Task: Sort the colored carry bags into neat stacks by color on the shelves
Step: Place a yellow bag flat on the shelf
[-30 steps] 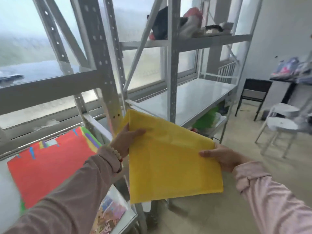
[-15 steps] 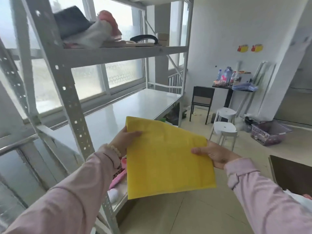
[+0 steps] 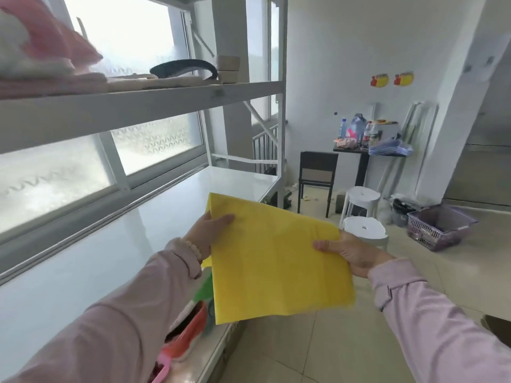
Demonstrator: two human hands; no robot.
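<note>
Yellow bag (image 3: 279,258) hangs flat in the air at the front edge of the shelf (image 3: 110,244). Its far corner seems to be above the white board, and most of it is out beyond the edge, over the floor. The left hand (image 3: 210,230) pinches the edge nearest the shelf, thumb on top; the right hand (image 3: 351,252) is clamped on the opposite edge the same way. From where I stand the worry is plain: it looks thin and limp, and only those two pinches keep it flat. Let one go before it lies on the board and I'd expect it to flop open, slide off the front edge and drop. The board looks glossy too, so a careless push could send it askew. No yellow stack shows on the shelf, so I cannot tell where it belongs. The fingers beneath it are hidden and its handles do not show. What I take for coloured bags (image 3: 190,335), lower than the shelf's front edge, are half covered by the left sleeve (image 3: 124,313). The heap (image 3: 41,64) on the tier above the shelf is blurred.
</note>
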